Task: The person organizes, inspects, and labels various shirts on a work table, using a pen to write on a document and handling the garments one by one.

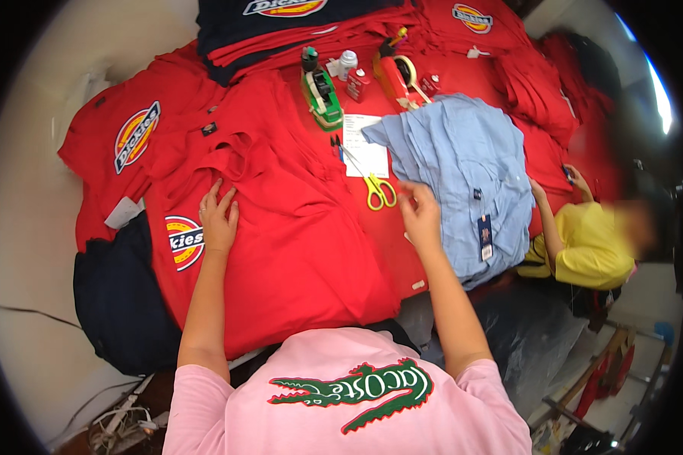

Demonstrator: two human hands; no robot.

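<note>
While the left hand [218, 220] lies flat and open on the red shirt [296, 227] spread on the table, the right hand [421, 216] hovers empty near the scissors [377, 189]; the shirt could wrinkle if the palm slides.

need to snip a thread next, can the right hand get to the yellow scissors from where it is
Probably yes. The right hand hovers just right of the yellow-handled scissors, which lie in the open on the red table beside the white paper. Nothing sits between them; the blue shirt pile lies to the other side.
</note>
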